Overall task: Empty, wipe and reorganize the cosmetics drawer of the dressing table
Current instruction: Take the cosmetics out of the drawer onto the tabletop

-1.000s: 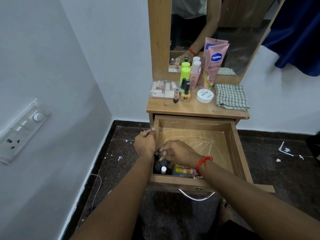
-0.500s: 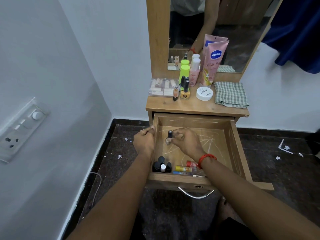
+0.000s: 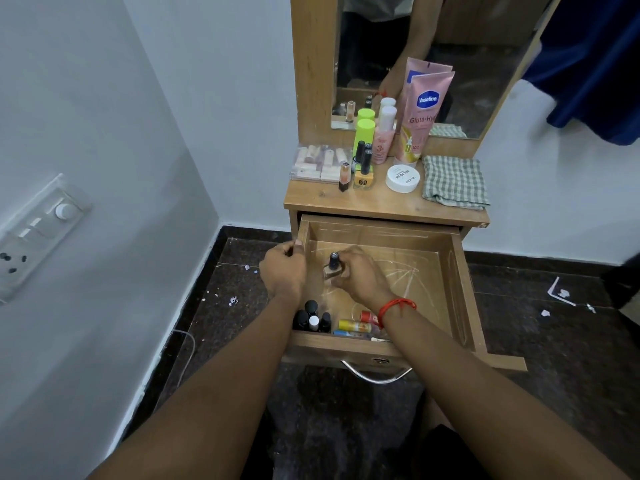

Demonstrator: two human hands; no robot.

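The wooden drawer (image 3: 460, 289) of the dressing table stands pulled out. My left hand (image 3: 282, 271) grips the drawer's left wall near its back. My right hand (image 3: 360, 275) holds a small nail polish bottle (image 3: 333, 266) with a dark cap above the drawer floor. Several dark-capped bottles (image 3: 311, 317) huddle in the front left corner of the drawer. Beside them lie a yellow tube (image 3: 353, 326) and a red-capped item (image 3: 367, 317). On the tabletop (image 3: 381, 202) stand a Vaseline tube (image 3: 424, 116), a green-capped bottle (image 3: 363, 136), nail polishes (image 3: 363, 171) and a white jar (image 3: 402, 178).
A folded checked cloth (image 3: 453, 180) lies on the right of the tabletop. A clear case of lipsticks (image 3: 317, 162) sits at its left. A mirror (image 3: 415, 46) rises behind. A switch panel (image 3: 38, 233) is on the left wall. Paper scraps litter the dark floor (image 3: 561, 296).
My right hand has lifted one nail polish bottle out of the front left cluster and carried it up and toward the back of the drawer. My left hand has stayed on the drawer wall.
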